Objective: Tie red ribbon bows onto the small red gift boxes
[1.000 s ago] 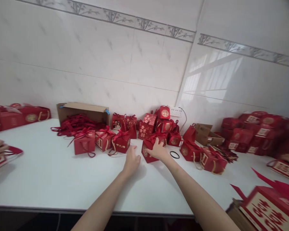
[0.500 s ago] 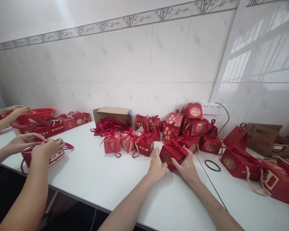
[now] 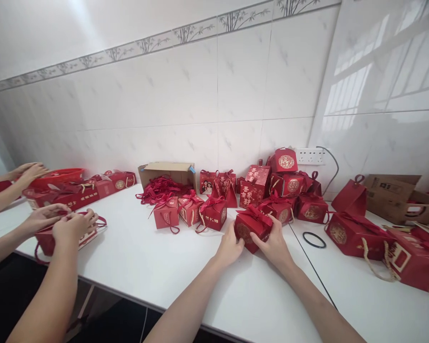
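A red gift box [image 3: 246, 232] with a gold round emblem and a red ribbon bow on top sits on the white table in front of me. My left hand [image 3: 229, 246] presses against its left side, thumb toward the front. On the other side my right hand [image 3: 274, 244] clasps the box, with the thumb across its front and the fingers by the ribbon. Just left of it stands another bowed red box [image 3: 213, 213] with gold writing. Stacked red boxes [image 3: 286, 183] rise behind it. The far fingers of both hands are partly hidden.
A cardboard box [image 3: 168, 166] of red ribbons stands by the wall. At left, a co-worker's hands [image 3: 62, 224] work on a red box; farther off are another person's hands [image 3: 30, 174]. A black ring [image 3: 314, 240] and larger red boxes [image 3: 355, 238] lie at right.
My left hand has closed in against the left side of the gift box. My right hand stays on the right side. The view has shifted slightly.
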A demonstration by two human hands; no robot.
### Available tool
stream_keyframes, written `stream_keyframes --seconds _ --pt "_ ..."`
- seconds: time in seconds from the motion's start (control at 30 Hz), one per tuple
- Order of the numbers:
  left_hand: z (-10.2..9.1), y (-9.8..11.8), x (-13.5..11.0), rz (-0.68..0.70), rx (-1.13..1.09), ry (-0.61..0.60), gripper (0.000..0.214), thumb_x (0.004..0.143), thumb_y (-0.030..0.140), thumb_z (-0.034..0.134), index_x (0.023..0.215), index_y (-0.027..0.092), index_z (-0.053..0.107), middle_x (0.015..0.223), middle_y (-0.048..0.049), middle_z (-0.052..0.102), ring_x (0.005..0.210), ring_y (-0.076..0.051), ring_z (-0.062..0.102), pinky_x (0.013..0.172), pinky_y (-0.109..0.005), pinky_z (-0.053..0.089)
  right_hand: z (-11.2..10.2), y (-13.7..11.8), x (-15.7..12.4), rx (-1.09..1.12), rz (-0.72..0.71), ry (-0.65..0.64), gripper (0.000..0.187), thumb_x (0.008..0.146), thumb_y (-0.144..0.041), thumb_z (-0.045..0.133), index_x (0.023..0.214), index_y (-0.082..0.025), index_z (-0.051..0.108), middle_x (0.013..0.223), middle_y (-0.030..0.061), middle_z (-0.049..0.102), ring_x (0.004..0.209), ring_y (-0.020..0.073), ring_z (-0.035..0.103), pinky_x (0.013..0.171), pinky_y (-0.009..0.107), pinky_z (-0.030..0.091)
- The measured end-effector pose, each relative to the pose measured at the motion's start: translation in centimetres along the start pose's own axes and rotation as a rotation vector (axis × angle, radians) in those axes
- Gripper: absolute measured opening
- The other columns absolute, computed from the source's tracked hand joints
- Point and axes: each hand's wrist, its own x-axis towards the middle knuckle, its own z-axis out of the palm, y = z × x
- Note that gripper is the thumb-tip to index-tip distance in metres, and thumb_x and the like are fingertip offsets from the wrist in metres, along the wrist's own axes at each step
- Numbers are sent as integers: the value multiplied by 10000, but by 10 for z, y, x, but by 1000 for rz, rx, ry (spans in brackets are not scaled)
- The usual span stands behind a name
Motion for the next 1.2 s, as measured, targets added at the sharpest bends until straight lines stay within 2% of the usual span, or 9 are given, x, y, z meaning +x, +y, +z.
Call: stream_keyframes --seconds 0.27,0.47,0.57,0.67,0.8,0.9,1.03,1.1,1.2 --pt "-3 4 1 -26 -170 28 447 838 367 442 1233 168 380 1290 -114 476 1222 -206 428 1062 -405 314 0 0 -1 13 -178 65 721 749 -475 575 1285 -145 224 1254 174 307 1228 316 318 1017 528 319" --pt "-6 -2 8 -46 -281 172 522 829 567 344 1159 174 444 1264 -128 501 1238 -218 422 1062 -382 311 -8 -6 -1 117 -203 -69 768 730 -417 614 1309 -155 183 1274 168 320 1215 284 367 1024 468 341" --pt "-7 0 9 -47 -318 217 536 818 573 346 1162 174 442 1254 -127 510 1220 -230 439 1059 -402 309 -11 -10 -1 153 -250 -138 790 715 -397 625 1315 -141 179 1278 175 331 1213 277 376 1033 446 336" --pt "-9 7 7 -24 -300 215 510 779 504 459 1163 168 441 1211 -118 534 1201 -239 449 1040 -401 332 -13 -11 0 181 -237 -167 814 694 -359 628 1328 -142 167 1302 176 329 1231 277 366 1044 446 319" --pt "-12 16 3 68 -226 184 490 758 398 519 1176 162 421 1174 -111 537 1190 -230 448 1033 -390 338 -16 -12 1 256 -186 -221 834 698 -353 614 1352 -153 137 1397 175 265 1310 266 267 1072 454 268" --pt "-14 18 3 132 -167 188 494 733 354 558 1164 168 406 1164 -109 520 1170 -226 457 1018 -393 351 -17 -17 1 370 -133 -217 707 753 -407 576 1302 -161 204 1414 171 273 1316 233 275 1065 429 283" --pt "-15 15 3 117 -136 214 520 676 359 623 1109 184 395 1117 -96 513 1083 -215 504 957 -378 399 -17 -26 3 406 6 -84 280 831 -417 469 968 -206 347 1310 165 447 1151 198 496 938 361 427" --pt "-15 15 3 85 -145 228 474 673 405 623 1041 189 416 1059 -78 519 1024 -203 523 907 -346 423 -18 -29 4 384 50 -48 210 849 -415 422 841 -216 357 1246 148 517 1062 194 554 877 339 458" --pt "-16 16 5 70 -130 260 305 755 484 499 820 190 453 963 -52 530 959 -181 526 876 -303 416 -20 -32 7 399 95 -8 203 847 -396 403 771 -208 396 1173 131 572 986 192 578 836 329 465"
